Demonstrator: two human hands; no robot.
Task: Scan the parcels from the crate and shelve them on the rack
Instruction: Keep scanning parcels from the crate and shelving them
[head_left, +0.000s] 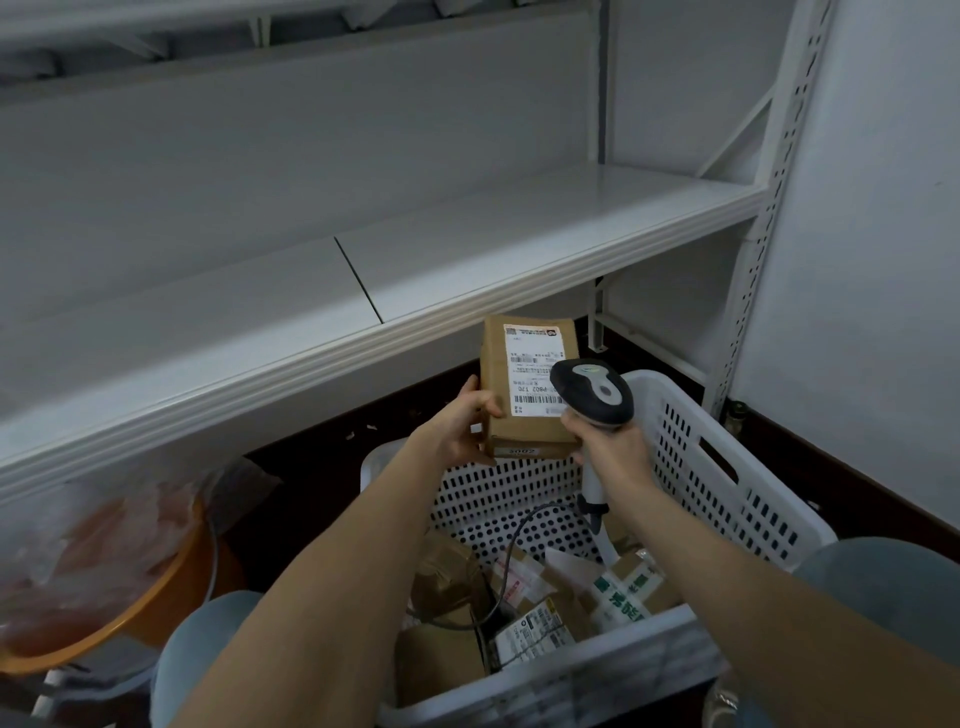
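Fingers (485, 407) grip parcel (493, 353), scanner (597, 392) (label (530, 371) reads "P802").

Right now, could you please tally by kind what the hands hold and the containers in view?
cardboard parcel, gripped by the left hand: 1
barcode scanner, gripped by the right hand: 1
white crate: 1
orange basin: 1
Total: 4

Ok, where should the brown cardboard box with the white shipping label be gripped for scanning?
Grip the brown cardboard box by its lower left edge, coming from the left, as the left hand does: thumb on bare cardboard beside the white label. The label faces the grey handheld scanner in the right hand, so this keeps the barcodes uncovered.
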